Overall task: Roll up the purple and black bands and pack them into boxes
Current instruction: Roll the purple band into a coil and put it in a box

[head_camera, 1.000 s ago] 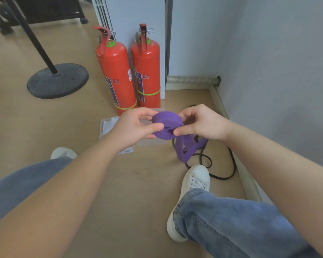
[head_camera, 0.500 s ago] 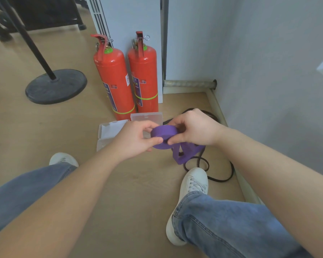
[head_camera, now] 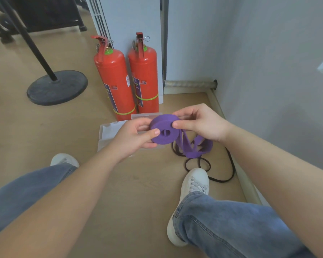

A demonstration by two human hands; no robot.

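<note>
Open floor (head_camera: 45, 131) left; extinguishers (head_camera: 127, 81) and wall (head_camera: 268, 71) hem boxes (head_camera: 110, 131)

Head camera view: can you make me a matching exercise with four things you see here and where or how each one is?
Things
1. purple band
2. black band
3. clear boxes
4. fire extinguishers

States
A. standing upright, side by side
B. lying loose on the floor beside a white shoe
C. partly rolled, pinched between the left hand and right hand
D. flat on the floor, just beyond the hands

Pairs: 1-C, 2-B, 3-D, 4-A
</note>
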